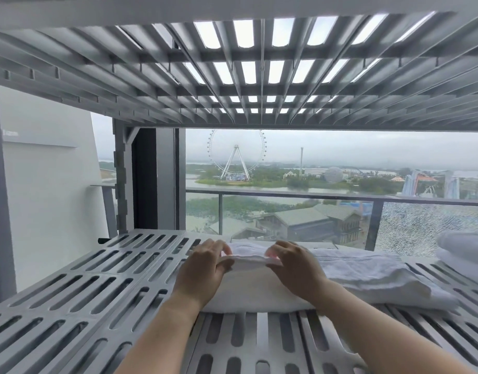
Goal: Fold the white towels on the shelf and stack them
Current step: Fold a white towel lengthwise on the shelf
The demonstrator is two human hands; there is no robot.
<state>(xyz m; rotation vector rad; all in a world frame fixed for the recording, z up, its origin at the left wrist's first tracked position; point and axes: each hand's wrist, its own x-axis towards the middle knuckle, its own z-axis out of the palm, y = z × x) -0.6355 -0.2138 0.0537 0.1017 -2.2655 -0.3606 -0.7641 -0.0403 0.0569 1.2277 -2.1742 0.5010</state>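
Both forearms reached in over the slotted grey shelf (78,292). The left hand (205,268) and right hand (294,265) each pinched the lifted far edge of a white towel (367,276) lying on that shelf. Folded towels (464,252) sat at right. Beyond stood a balcony railing (286,194).

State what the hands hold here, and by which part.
Both the left hand and right hand pinch the raised far edge of the folded white cloth towel, fingers over, thumbs under.
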